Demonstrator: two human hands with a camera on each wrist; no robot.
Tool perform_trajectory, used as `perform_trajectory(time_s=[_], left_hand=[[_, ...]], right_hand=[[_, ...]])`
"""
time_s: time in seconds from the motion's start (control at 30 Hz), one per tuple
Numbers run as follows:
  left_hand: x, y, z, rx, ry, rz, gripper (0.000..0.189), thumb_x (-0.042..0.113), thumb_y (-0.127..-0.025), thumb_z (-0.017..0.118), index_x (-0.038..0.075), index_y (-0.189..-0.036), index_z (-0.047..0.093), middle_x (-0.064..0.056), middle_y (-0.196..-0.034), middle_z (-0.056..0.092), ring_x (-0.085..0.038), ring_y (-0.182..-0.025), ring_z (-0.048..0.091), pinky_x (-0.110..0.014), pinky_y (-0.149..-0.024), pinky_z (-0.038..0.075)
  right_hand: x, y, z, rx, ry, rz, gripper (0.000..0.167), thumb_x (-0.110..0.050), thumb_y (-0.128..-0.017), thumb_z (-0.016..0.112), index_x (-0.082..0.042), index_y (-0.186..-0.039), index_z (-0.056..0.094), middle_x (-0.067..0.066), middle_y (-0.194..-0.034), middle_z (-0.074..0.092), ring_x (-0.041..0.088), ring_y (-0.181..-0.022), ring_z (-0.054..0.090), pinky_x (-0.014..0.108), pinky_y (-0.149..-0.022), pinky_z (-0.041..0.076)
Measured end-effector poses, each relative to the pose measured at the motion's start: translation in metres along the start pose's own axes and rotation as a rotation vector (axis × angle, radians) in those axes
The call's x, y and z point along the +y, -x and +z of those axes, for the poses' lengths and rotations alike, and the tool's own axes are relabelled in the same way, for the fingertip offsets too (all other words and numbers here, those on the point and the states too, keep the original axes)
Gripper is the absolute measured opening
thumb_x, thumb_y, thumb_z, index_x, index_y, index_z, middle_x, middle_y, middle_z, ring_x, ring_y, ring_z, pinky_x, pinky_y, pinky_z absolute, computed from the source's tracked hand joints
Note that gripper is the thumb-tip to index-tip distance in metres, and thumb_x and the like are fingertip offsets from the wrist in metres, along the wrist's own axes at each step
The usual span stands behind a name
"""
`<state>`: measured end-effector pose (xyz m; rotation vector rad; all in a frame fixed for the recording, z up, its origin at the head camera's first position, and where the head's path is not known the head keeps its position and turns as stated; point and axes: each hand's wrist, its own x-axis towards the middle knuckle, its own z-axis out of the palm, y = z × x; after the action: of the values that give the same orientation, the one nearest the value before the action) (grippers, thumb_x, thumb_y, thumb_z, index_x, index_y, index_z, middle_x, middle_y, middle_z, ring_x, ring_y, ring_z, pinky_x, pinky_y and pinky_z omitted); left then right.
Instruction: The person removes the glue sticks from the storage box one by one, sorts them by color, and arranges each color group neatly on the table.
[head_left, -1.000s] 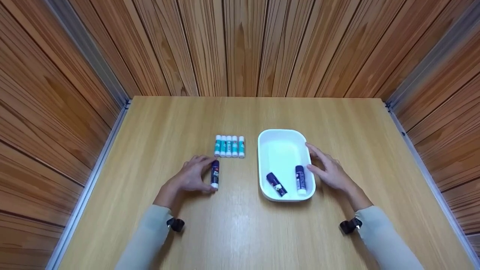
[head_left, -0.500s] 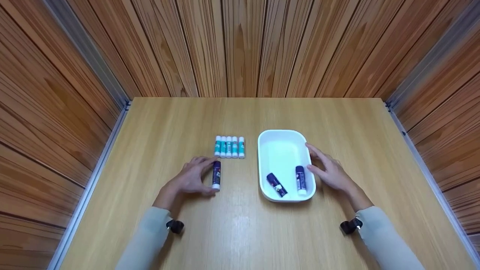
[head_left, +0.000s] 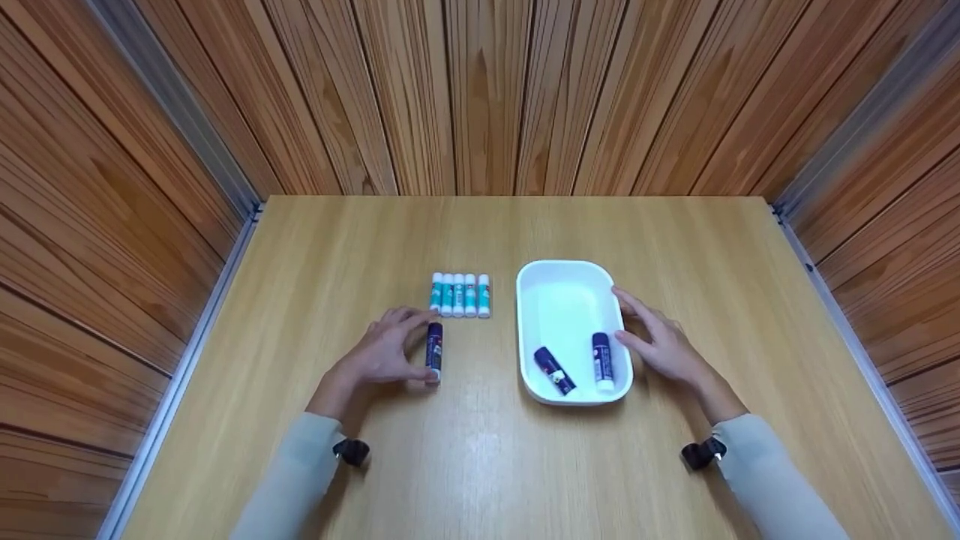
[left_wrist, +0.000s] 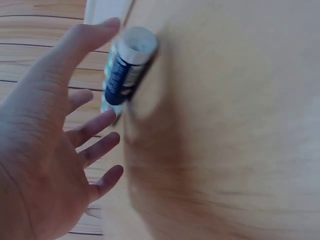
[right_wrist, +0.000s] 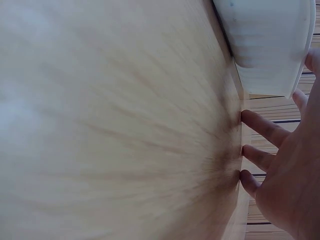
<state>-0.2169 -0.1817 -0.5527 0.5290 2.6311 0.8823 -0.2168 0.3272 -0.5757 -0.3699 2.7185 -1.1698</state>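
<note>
A dark purple glue stick [head_left: 434, 346] with a white base lies on the table. My left hand [head_left: 386, 350] is spread along its left side, thumb by the base and forefinger by the cap. In the left wrist view the thumb [left_wrist: 100, 30] stands a little off the white end, the other fingers loosely extended. Just beyond lies a row of several white and teal glue sticks [head_left: 459, 295]. My right hand [head_left: 664, 346] rests at the right side of a white plastic tub [head_left: 564, 300], thumb and forefinger at its rim, the other fingertips down on the table.
Inside the tub, at its near end, lie two purple glue sticks, one slanted [head_left: 555, 371] and one nearly straight [head_left: 602, 361]. The wooden table [head_left: 480, 465] is enclosed by plank walls [head_left: 487, 97] at the back and sides.
The purple glue stick by my left hand has shifted slightly right, and the left thumb now overlaps its white base. My right hand and the tub have stayed in place.
</note>
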Motion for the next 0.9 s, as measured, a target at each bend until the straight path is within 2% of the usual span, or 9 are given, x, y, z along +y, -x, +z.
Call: perform_trajectory(time_s=[0.17,0.3,0.4,0.67,0.9], left_hand=[[0.022,-0.005,0.004,0.154,-0.024,0.101,0.090,0.053,-0.088,0.087,0.024,-0.167,0.054,-0.014,-0.167,0.054,-0.038,-0.153,0.049,-0.064,-0.125,0.044],[0.042,-0.013,0.012,0.211,-0.043,0.166,0.083,0.053,-0.089,0.086,0.023,-0.162,0.059,-0.012,-0.160,0.060,-0.035,-0.145,0.056,-0.061,-0.121,0.047],[0.058,-0.019,0.017,0.208,-0.052,0.189,0.081,0.053,-0.089,0.087,0.023,-0.159,0.061,-0.011,-0.158,0.061,-0.035,-0.146,0.055,-0.062,-0.121,0.047],[0.098,-0.036,0.031,0.128,-0.099,0.202,0.084,0.058,-0.089,0.086,0.027,-0.162,0.059,-0.009,-0.159,0.061,-0.036,-0.153,0.052,-0.066,-0.127,0.044],[0.127,-0.050,0.046,0.084,-0.109,0.223,0.087,0.062,-0.088,0.087,0.029,-0.163,0.058,-0.008,-0.162,0.062,-0.032,-0.152,0.053,-0.058,-0.124,0.048]], right_hand=[[0.000,0.000,-0.001,0.005,0.009,-0.005,0.076,-0.039,-0.115,0.063,-0.034,-0.181,0.024,0.022,-0.171,0.054,0.048,-0.166,0.041,0.085,-0.134,0.016],[0.000,-0.001,0.000,0.003,-0.002,-0.009,0.075,-0.039,-0.115,0.062,-0.036,-0.180,0.024,0.020,-0.172,0.054,0.048,-0.167,0.041,0.086,-0.134,0.015],[0.001,-0.001,0.000,0.003,-0.006,-0.016,0.075,-0.038,-0.115,0.062,-0.036,-0.180,0.024,0.020,-0.173,0.053,0.048,-0.167,0.040,0.086,-0.134,0.015],[0.000,0.000,-0.001,0.002,-0.001,-0.014,0.075,-0.038,-0.116,0.061,-0.036,-0.181,0.024,0.022,-0.174,0.052,0.049,-0.167,0.039,0.087,-0.133,0.015],[-0.001,0.000,0.000,0.001,-0.003,-0.016,0.075,-0.037,-0.116,0.061,-0.036,-0.181,0.024,0.021,-0.175,0.051,0.049,-0.168,0.038,0.087,-0.133,0.014]])
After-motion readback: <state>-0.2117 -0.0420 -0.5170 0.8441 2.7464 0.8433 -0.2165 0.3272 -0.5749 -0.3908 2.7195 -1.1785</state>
